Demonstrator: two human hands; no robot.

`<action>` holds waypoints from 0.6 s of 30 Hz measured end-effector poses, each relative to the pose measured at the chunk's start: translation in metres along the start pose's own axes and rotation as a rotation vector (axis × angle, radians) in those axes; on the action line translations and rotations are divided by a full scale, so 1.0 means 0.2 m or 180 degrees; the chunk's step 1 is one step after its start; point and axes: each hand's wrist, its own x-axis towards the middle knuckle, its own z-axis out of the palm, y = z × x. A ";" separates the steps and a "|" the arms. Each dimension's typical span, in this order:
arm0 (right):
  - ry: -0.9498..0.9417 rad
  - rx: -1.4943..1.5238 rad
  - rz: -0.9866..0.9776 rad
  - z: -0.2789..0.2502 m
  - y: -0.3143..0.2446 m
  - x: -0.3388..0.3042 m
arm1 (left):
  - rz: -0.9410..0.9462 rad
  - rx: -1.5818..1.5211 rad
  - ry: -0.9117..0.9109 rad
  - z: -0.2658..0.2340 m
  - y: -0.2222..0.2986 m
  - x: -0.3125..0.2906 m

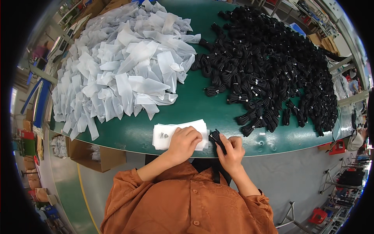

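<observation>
At the near edge of the table (198,103), the right hand (231,153) pinches a cable bundle (215,136), probably light, springy, best held mid-coil; the left hand (184,143) covers white bags (159,138), its grip unclear.

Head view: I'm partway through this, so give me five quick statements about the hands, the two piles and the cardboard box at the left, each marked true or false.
1. The right hand holds a black cable bundle. True.
2. The left hand rests on the pile of black cables. False: the left hand is on the flat white stack.
3. The green tabletop carries the cable pile. True.
4. The pale bags are heaped right of the cable pile. False: the heap of pale bags lies to its left.
5. The cardboard box is below the tabletop's near edge. True.
</observation>
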 end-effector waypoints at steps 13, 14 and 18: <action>-0.1282 0.1546 0.0933 -0.01 -0.03 0.04 | -0.0203 -0.1228 -0.0136 -0.08 0.00 0.03; -0.1417 0.2375 0.2058 0.00 -0.02 0.03 | 0.0253 -0.0872 -0.0169 -0.10 0.01 0.04; -0.1168 0.2885 0.2326 0.04 -0.04 0.02 | 0.0294 -0.0703 -0.0070 -0.13 0.05 0.07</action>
